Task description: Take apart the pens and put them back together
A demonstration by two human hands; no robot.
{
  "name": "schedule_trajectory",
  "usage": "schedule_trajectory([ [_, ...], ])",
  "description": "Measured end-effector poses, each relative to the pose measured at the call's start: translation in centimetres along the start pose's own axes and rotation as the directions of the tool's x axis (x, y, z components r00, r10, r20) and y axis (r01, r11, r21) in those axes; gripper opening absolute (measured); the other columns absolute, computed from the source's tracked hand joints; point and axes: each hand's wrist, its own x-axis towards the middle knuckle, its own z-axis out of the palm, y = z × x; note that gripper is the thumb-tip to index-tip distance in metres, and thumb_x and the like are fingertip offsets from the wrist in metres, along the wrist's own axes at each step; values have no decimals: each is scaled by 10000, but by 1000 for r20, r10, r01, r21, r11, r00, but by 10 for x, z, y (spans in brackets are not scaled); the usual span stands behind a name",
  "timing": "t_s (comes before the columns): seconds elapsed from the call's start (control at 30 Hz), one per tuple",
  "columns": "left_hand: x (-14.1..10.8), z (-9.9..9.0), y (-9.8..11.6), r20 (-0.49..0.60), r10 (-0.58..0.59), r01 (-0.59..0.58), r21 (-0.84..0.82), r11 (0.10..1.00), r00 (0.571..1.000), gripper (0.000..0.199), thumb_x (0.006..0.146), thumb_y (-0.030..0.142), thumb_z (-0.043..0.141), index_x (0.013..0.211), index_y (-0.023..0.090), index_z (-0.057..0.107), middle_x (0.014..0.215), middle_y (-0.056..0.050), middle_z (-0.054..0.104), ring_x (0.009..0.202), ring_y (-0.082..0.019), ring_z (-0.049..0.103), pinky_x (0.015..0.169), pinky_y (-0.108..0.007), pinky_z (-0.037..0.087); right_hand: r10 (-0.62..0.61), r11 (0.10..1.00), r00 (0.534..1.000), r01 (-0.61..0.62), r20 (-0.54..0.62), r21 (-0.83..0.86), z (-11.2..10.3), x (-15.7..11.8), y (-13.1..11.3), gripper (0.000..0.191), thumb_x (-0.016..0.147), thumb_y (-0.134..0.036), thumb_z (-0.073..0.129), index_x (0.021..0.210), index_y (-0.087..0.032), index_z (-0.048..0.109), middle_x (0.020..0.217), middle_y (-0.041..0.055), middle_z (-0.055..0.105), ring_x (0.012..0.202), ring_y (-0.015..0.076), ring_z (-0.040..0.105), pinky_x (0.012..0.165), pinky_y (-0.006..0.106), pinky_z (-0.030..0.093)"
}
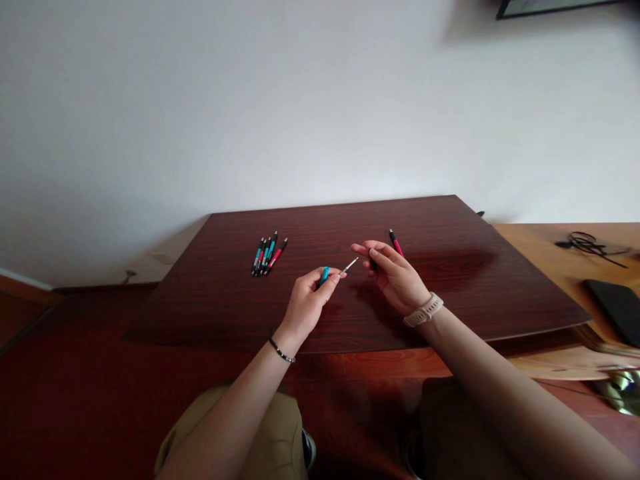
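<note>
My left hand (315, 295) is closed on a teal pen barrel (324, 275) and pinches a thin pen refill (351, 264), whose tip points up and to the right. Just right of that tip, my right hand (393, 272) holds a small black pen part (373, 261) between thumb and fingers; much of it is hidden. Beyond the right hand lies a pink and black pen (395, 242). A group of several teal, pink and black pens (267, 255) lies side by side at the left of the dark table.
The dark wooden table (320, 227) stands against a white wall. At its right, a lighter wooden surface (540, 247) bears a coiled black cable (590, 245) and a black flat object (613, 308). My knees are below the table's front edge.
</note>
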Motion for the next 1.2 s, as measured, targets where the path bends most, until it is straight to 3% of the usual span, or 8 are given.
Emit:
schedule_trajectory([
  [0.13,0,-1,-1,-5,2,-2,-4,1000,1000,361,988,501,693,1099,181,820,669,29,497,590,-105,361,536,-259,264,-32,999,999,32,2,-6,2,-1,-2,203,948,-407,795,1108,-300,731,1316,14,792,783,140,554,661,255,489],
  [0.3,0,-2,-1,6,2,-2,29,1000,1000,362,994,499,689,1107,185,828,686,13,548,599,-112,377,549,-260,289,-25,999,1000,25,-10,27,2,2,-2,220,899,-399,854,1024,-282,717,1318,24,789,767,117,578,644,229,506],
  [0.6,-1,1,5,2,25,-25,67,997,1000,368,979,496,696,1070,168,836,731,-37,682,649,-151,520,606,-271,384,-48,998,993,51,-110,25,1,5,-1,305,809,-377,935,985,-282,706,1286,7,796,965,135,729,838,241,618],
  [0.83,-1,2,5,7,35,-35,98,995,999,352,989,485,690,1072,175,837,788,-56,736,696,-169,592,624,-268,415,-52,998,997,51,-60,-22,3,1,-2,350,808,-408,938,1054,-283,721,1247,22,813,1010,160,735,820,261,619],
  [1.2,-1,3,4,10,86,-87,159,983,996,312,1015,446,670,1052,176,822,921,-63,773,803,-180,640,735,-269,468,-72,988,995,82,73,-134,11,-7,-4,407,820,-365,928,1140,-281,691,1196,61,810,1012,196,738,962,369,591],
])
